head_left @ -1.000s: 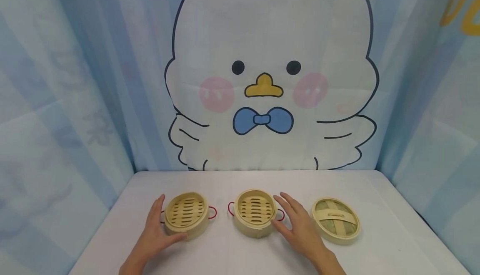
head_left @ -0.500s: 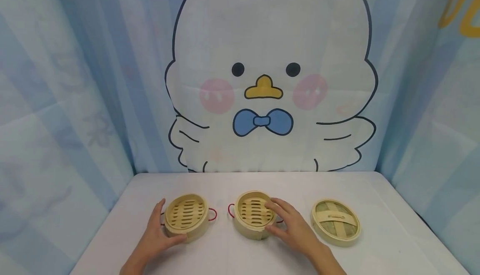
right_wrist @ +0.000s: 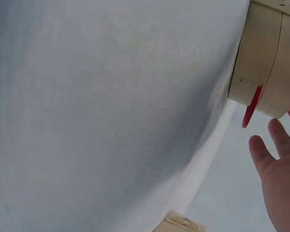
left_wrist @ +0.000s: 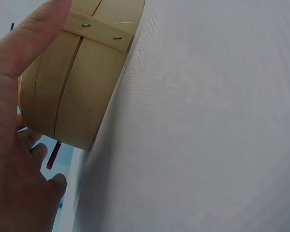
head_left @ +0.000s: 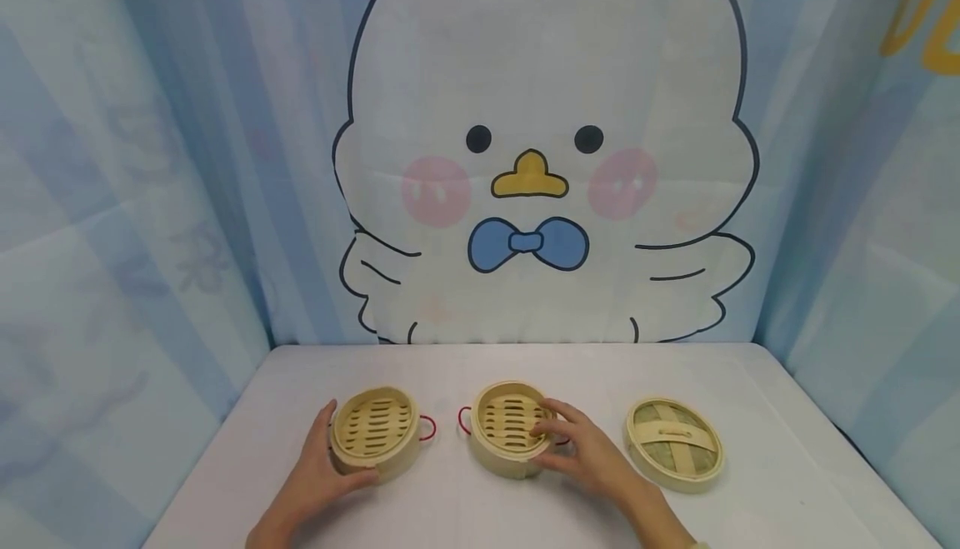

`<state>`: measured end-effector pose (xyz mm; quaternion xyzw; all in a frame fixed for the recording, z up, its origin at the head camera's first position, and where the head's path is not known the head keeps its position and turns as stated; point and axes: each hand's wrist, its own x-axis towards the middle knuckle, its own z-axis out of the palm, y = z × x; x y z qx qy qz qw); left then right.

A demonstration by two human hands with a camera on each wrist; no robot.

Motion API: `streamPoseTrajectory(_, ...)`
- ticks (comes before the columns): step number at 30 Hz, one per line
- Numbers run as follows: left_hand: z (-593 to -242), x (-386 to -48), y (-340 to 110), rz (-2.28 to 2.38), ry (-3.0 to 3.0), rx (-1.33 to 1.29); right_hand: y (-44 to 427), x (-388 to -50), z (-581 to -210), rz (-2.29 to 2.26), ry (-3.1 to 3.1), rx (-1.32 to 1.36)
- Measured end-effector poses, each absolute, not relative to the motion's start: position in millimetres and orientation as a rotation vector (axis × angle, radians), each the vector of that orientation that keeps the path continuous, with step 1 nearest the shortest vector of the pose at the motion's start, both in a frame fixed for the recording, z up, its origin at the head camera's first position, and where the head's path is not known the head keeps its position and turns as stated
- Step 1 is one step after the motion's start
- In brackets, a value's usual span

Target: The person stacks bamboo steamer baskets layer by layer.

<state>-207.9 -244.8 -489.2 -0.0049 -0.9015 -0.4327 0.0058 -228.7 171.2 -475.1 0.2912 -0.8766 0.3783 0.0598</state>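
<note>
Two round bamboo steamer baskets with slatted floors and red side handles stand on the table in the head view. My left hand holds the left steamer basket, thumb at its near side and fingers at its left. In the left wrist view the thumb lies across the stapled wall of that steamer basket. The middle steamer basket has my right hand at its right rim, fingers over the edge and thumb against the outer wall. Its red handle shows in the right wrist view.
A round bamboo steamer lid with a cross strap lies right of the middle basket. All rest on a white-covered table. A printed cloth backdrop stands behind, and cloth walls flank both sides.
My right hand has moved left onto the rim of the middle basket and closed its fingers there. My left hand has drawn slightly tighter around the left basket. Baskets and lid stay in place.
</note>
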Motion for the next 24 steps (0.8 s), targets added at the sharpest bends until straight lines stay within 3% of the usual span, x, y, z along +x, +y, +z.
streamPoseTrajectory(18,-490.1,-205.9,-242.3,-1.355,-2.826,-0.052,165.6,-233.4,-477.4,0.918,-2.373,1.171)
streamPoseTrajectory(24,-489.8,-205.4,-241.9,-1.372,-2.803,-0.076,163.1,-229.7,-475.0,0.795,-2.391,1.132)
